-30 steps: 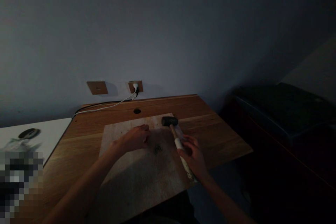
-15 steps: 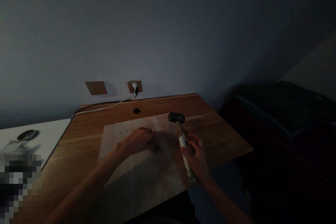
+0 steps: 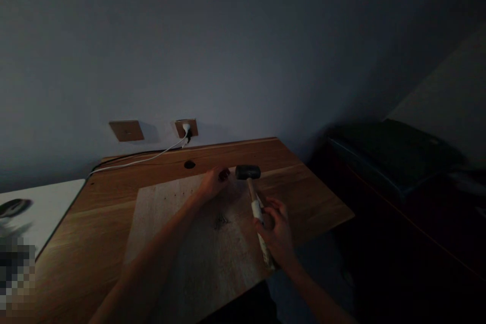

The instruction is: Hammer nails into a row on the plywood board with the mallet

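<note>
My right hand point(image 3: 276, 228) is closed around the pale, worn handle of a mallet point(image 3: 248, 172) with a dark head. The mallet's head points away from me, near the far right corner of a pale wooden board point(image 3: 197, 273). My left hand point(image 3: 214, 182) is at the far edge of the board, left of the mallet's head. Its fingers are drawn together, and what they pinch, if anything, is too dark to see. A small heap of nails point(image 3: 220, 220) lies on the board between my hands. Several small dark points run along the board's far edge.
The board lies on a brown wooden table point(image 3: 319, 197) against a wall. A white cable point(image 3: 152, 158) runs from a wall socket point(image 3: 193, 127) along the table's back. A cable hole point(image 3: 189, 164) is in the tabletop. To the left is a white surface point(image 3: 49, 195) with a dark round object.
My left hand has moved from over the nail heap to the board's far edge, towards the mallet's head, uncovering the nails. My right hand still holds the mallet. The view has shifted slightly.
</note>
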Demonstrator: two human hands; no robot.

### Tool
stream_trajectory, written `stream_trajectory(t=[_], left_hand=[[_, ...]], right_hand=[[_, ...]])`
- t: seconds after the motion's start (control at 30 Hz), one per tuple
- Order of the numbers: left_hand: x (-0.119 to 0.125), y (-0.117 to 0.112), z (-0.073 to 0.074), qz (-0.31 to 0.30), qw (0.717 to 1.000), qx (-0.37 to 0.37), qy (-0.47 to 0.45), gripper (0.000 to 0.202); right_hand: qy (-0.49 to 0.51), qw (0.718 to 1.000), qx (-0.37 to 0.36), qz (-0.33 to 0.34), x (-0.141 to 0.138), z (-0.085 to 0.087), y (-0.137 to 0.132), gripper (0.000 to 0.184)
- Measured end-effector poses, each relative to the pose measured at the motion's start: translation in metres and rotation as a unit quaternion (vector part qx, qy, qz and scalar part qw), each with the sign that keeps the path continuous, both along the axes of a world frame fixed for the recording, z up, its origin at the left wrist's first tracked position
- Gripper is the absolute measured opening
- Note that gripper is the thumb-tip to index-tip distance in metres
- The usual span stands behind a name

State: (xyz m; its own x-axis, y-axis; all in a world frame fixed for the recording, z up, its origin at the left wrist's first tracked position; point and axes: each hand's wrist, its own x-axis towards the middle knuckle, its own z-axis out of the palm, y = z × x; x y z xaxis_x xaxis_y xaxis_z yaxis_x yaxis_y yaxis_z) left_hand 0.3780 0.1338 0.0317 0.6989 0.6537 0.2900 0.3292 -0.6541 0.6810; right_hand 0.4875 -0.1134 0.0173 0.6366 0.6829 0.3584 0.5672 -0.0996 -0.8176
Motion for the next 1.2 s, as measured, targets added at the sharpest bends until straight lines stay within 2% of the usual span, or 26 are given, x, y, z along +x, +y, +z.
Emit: stream_trajectory(t=[0.13, 0.37, 0.53, 0.73, 0.87, 0.97, 1.1, 1.2], left_hand=[[-0.002, 0.004, -0.006, -0.013, 1.000, 0.005, 0.004, 0.029], [-0.007, 0.000, -0.001, -0.028, 1.000, -0.001, 0.008, 0.022], [-0.007, 0.000, -0.004, -0.045, 0.999, 0.011, 0.012, 0.017], [-0.006, 0.001, -0.004, -0.051, 0.999, -0.002, -0.001, 0.017], [-0.007, 0.001, -0.003, -0.055, 0.998, 0.000, 0.005, 0.020], [-0.006, 0.001, -0.003, -0.051, 0.999, -0.005, 0.012, 0.021], [-0.005, 0.003, -0.005, -0.048, 0.999, -0.009, 0.012, 0.021], [-0.005, 0.003, -0.006, -0.051, 0.999, -0.005, 0.007, 0.024]], right_hand=[[-0.008, 1.000, -0.010, 0.003, -0.003, 0.002, 0.000, 0.013], [-0.052, 0.998, -0.017, -0.015, -0.009, 0.013, 0.001, 0.015], [-0.096, 0.995, -0.022, -0.012, 0.002, 0.023, 0.004, 0.020], [-0.150, 0.982, -0.113, 0.018, 0.016, 0.037, 0.001, 0.021], [-0.164, 0.974, -0.151, 0.035, 0.014, 0.038, -0.001, 0.022], [-0.164, 0.975, -0.145, 0.045, 0.012, 0.036, 0.000, 0.030], [-0.153, 0.977, -0.136, 0.064, 0.017, 0.032, 0.008, 0.059], [-0.101, 0.981, -0.154, 0.068, 0.029, 0.031, 0.022, 0.064]])
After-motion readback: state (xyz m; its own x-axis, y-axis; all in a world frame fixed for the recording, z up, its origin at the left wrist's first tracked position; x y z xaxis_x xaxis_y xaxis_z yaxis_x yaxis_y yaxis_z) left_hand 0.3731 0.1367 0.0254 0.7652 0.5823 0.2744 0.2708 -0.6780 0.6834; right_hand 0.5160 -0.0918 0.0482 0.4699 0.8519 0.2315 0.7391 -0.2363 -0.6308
